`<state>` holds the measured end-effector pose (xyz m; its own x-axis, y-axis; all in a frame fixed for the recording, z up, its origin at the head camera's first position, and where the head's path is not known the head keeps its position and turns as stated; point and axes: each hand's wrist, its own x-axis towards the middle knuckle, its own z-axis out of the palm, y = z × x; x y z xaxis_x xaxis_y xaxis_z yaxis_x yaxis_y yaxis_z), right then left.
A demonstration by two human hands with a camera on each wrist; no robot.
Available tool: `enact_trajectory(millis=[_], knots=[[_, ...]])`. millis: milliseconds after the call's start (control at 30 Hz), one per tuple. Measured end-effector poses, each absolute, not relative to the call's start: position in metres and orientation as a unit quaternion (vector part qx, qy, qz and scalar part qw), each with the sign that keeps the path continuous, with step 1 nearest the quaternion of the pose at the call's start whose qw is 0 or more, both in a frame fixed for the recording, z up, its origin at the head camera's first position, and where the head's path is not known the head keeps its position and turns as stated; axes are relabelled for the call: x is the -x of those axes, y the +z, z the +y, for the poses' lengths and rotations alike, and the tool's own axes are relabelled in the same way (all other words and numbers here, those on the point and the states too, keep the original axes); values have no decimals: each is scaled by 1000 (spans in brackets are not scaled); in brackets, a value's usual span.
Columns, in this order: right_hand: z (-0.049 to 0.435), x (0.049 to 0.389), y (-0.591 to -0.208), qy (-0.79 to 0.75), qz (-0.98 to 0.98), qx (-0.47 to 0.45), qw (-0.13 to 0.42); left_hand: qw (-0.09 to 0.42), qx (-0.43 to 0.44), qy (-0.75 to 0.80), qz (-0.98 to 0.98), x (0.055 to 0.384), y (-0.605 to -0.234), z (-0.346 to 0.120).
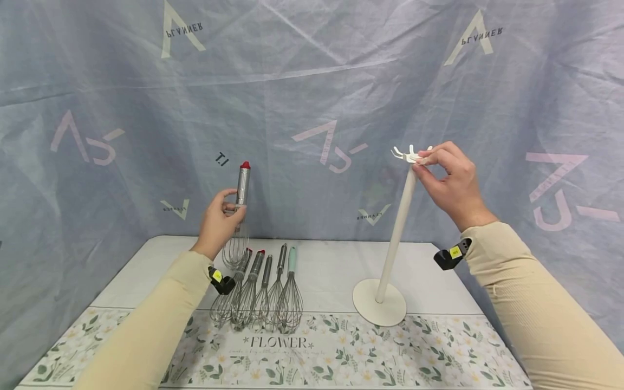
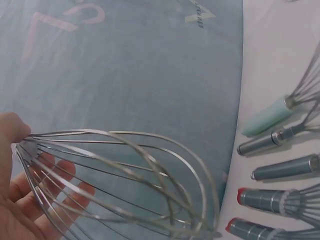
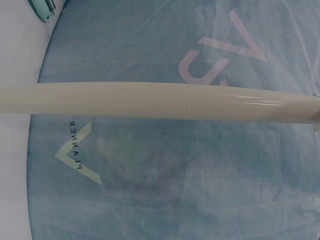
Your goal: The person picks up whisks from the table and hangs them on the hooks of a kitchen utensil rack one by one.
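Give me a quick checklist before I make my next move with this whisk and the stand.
1. Whisk in left hand: ok, held handle up, wires down.
2. Right hand on stand: ok, pinching near the top.
3. Base down on table: ok.
4. Hooks free: ok for those showing; cannot tell behind the fingers.
5. Whisk wires clear of the other whisks: cannot tell, they overlap in the head view.
6. Whisk at the hooks: not ok, it's well to the left.

A curtained-off booth, in what kind of building cannot be told: grey-blue fabric curtain (image 1: 273,97) with flipped "PLANNER" lettering hangs behind and along both sides of a desk (image 1: 326,271) whose flowered cover (image 1: 351,357) reads "FLOWER".
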<state>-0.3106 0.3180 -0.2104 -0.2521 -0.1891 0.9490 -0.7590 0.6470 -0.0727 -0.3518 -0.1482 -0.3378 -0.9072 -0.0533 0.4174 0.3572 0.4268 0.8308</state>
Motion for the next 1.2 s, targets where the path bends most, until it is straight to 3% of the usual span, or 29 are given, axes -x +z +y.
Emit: enact_trajectory(millis=[367, 733, 1200], knots=[[319, 311, -212, 271, -746, -316, 520, 165, 115, -541, -816, 355, -322, -124], [318, 311, -210, 273, -742, -320, 522, 172, 140, -515, -828, 358, -311, -104], [319, 308, -209, 255, -758, -316, 510, 126, 179, -518, -827, 365, -293, -80]])
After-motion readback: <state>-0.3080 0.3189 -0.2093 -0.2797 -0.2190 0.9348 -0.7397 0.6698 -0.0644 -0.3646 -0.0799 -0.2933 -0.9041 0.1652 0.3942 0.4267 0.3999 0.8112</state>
